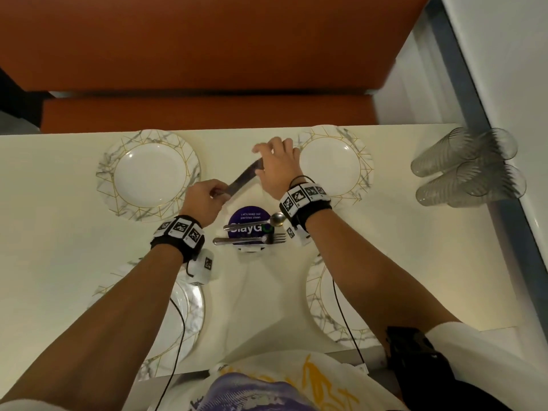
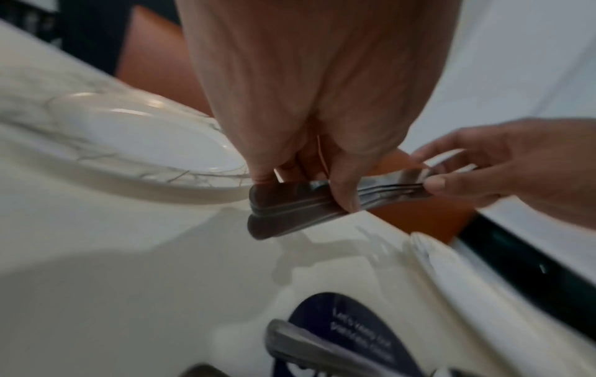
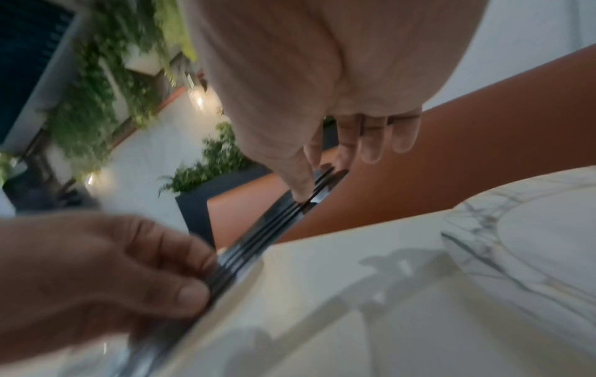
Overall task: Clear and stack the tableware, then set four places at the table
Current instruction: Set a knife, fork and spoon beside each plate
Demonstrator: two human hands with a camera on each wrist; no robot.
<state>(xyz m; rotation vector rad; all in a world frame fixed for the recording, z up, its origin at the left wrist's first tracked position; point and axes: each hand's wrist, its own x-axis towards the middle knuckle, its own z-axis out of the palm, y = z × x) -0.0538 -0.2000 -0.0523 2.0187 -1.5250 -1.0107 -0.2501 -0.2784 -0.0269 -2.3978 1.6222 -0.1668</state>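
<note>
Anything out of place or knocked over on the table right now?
Yes: the clear cups at the far right edge of the table lie on their sides in a heap, not upright. The spoon and fork lie across the purple sticker. The four plates look intact.

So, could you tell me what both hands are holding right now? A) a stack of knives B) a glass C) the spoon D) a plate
A: the left hand and right hand pinch opposite ends of a bundle of knives above the table, with stacked blade edges showing in the wrist views.
</note>
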